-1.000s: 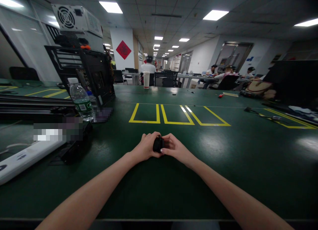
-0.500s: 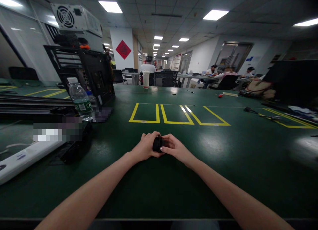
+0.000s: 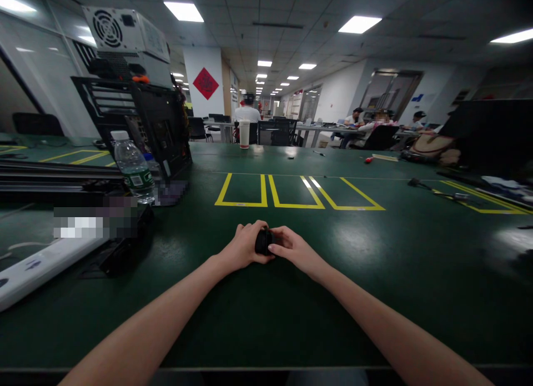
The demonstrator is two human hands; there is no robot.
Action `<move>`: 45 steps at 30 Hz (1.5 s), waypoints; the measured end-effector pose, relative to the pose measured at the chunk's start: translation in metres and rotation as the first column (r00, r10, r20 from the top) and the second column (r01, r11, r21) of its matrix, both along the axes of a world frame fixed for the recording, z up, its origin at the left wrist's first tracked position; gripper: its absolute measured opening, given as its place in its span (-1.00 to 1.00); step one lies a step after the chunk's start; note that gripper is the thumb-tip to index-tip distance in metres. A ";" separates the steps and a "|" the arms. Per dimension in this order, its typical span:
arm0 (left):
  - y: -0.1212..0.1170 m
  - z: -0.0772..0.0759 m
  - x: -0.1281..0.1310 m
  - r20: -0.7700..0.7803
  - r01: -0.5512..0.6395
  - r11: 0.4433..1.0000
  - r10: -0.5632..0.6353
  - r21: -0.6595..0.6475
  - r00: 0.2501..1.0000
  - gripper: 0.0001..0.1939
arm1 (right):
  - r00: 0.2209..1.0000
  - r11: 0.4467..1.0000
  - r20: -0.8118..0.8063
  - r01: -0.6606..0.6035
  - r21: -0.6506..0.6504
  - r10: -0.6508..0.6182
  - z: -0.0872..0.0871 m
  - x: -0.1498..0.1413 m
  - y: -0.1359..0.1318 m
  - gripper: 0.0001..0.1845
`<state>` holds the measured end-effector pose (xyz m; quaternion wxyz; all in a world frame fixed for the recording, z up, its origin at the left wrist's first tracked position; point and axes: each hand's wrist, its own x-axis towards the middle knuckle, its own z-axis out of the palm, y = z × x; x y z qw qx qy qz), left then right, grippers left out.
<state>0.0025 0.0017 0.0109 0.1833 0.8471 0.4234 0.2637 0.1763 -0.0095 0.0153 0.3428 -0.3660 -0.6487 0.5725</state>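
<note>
Between my two hands is a small black rounded object [image 3: 262, 242], partly covered by fingers; its exact kind does not show. My left hand [image 3: 245, 244] wraps round its left side, with the fingers over the top and the thumb below. On its right side, my right hand [image 3: 293, 246] pinches the edge between thumb and fingertips. Both hands are low over the green table [image 3: 266, 308], in front of rectangles of yellow tape [image 3: 241, 204].
On the left stand a water bottle [image 3: 134, 169], a black computer case [image 3: 156, 125] and a white power strip [image 3: 54, 264]. Farther back is a pale cup [image 3: 244, 135]. Cables [image 3: 441, 193] and a beige bag [image 3: 433, 147] lie to the right. Several people sit in the background.
Almost nothing differs. Both hands keep their grip on the black object; the whole view has shifted very slightly.
</note>
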 end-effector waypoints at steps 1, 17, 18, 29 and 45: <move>0.000 -0.001 0.000 0.000 -0.002 1.000 0.002 0.007 1.000 -0.43 | 1.000 1.000 -0.013 -0.017 -0.002 0.017 0.000 0.000 0.000 -0.66; -0.006 0.011 -0.003 -0.008 0.011 1.000 -0.011 -0.019 1.000 -0.44 | 0.998 0.998 0.012 0.059 -0.025 -0.058 0.000 0.003 0.006 -0.61; -0.008 0.013 -0.003 -0.011 0.020 1.000 -0.020 -0.023 1.000 -0.45 | 0.998 0.998 0.023 0.054 -0.012 -0.053 0.000 0.002 0.006 -0.61; -0.004 0.004 -0.001 -0.051 0.027 0.997 -0.023 0.076 0.998 -0.44 | 0.995 0.995 0.029 0.097 -0.003 -0.097 -0.007 -0.008 0.008 -0.63; -0.008 0.011 -0.001 -0.072 0.038 0.995 -0.031 0.095 0.997 -0.50 | 0.998 0.999 -0.054 0.039 0.010 -0.038 -0.008 -0.006 0.006 -0.70</move>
